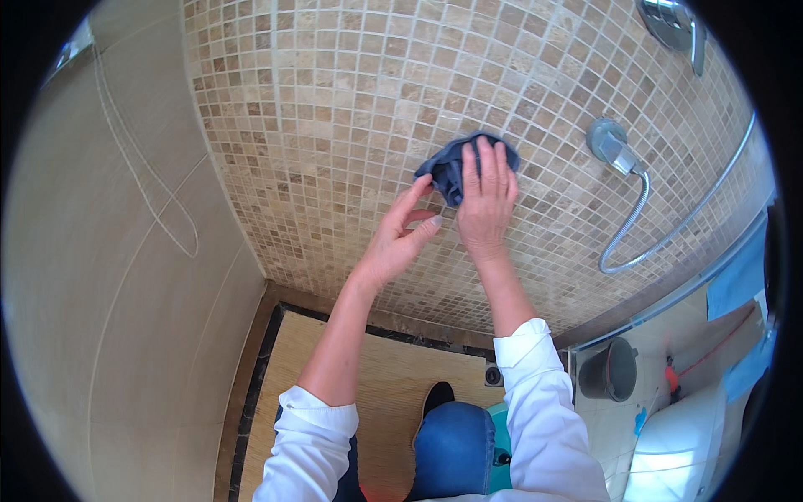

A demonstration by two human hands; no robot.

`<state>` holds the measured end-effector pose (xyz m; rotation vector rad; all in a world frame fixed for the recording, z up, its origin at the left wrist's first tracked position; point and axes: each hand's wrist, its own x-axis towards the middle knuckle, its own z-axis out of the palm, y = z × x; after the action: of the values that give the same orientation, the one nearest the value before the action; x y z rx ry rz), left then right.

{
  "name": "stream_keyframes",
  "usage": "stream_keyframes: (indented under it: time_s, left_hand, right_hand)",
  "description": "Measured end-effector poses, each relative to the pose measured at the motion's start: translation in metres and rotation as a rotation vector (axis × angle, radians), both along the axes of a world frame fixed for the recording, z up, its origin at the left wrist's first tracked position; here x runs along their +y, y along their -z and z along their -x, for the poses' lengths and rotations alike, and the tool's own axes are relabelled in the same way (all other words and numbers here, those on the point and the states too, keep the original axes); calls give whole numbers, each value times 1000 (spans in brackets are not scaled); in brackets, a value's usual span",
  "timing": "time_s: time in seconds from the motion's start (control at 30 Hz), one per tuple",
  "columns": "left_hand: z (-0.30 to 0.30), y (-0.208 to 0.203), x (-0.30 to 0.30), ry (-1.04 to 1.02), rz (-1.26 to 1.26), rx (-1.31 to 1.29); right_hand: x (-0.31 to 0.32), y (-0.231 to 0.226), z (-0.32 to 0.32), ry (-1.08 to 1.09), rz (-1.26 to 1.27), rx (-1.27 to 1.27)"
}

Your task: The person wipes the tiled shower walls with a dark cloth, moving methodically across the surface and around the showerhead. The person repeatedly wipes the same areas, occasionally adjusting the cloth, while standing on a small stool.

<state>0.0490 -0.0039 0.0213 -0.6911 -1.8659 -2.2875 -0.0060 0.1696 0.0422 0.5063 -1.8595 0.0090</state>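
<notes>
A dark blue-grey cloth [450, 174] lies bunched against the beige and brown mosaic tile wall [360, 125]. My right hand [487, 209] holds it there, its fingers stretched over the cloth's right part and pointing up the wall. To the left and a little lower is my left hand [397, 241], with thumb and fingers apart. Its index fingertip is at the cloth's lower left edge, and I cannot tell whether it presses on it. Both forearms reach up from white sleeves rolled to below the elbow.
Right of the cloth, a shower hose [644, 201] hangs from a round wall outlet [608, 140], below a chrome mixer [669, 23]. A thin cord [150, 197] loops down the left wall. A dark bucket [609, 370] stands beyond the glass panel [669, 303]. A floor drain [493, 376] is nearby.
</notes>
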Motion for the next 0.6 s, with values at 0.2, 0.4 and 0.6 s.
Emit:
stream_keyframes:
  time_s: [0.2,0.4,0.6]
  left_hand:
    - [-2,6,32,44,85,3]
    - [4,0,45,37,-43,-8]
    - [-6,2,60,104,72,67]
  right_hand:
    - [17,20,-9,118,154,7]
    - [9,-9,0,-81,12,-45]
    - [48,-1,-12,143,313,53]
